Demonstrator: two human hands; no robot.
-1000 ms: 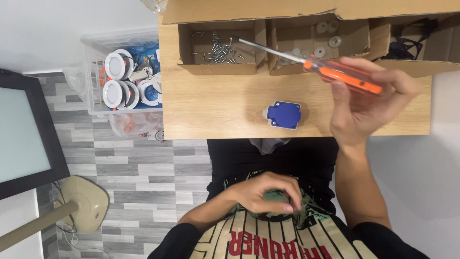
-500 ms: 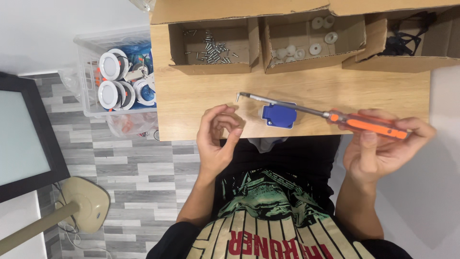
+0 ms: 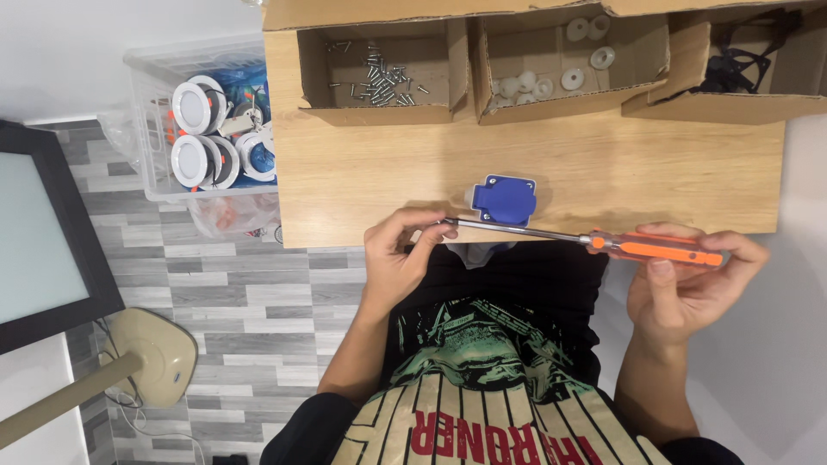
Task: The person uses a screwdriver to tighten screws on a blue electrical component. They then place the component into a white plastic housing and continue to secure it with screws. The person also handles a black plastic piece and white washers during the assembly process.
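Observation:
My right hand (image 3: pixel 689 288) grips the orange handle of a long screwdriver (image 3: pixel 594 243), held level across my lap just below the table's front edge. Its metal shaft runs left to my left hand (image 3: pixel 401 258), whose fingertips pinch at the tip; whether a screw sits between them is hidden. A blue socket part (image 3: pixel 504 198) lies on the wooden table (image 3: pixel 362 181) just above the shaft.
Three cardboard boxes line the table's back: one with screws (image 3: pixel 379 73), one with white washers (image 3: pixel 551 73), one with black parts (image 3: pixel 741 60). A clear plastic bin (image 3: pixel 215 129) of round white lamps stands left of the table. A dark framed panel (image 3: pixel 43 232) leans at far left.
The screwdriver came down from the boxes to a level pose at the table edge. My left hand rose from my lap and closed on its tip.

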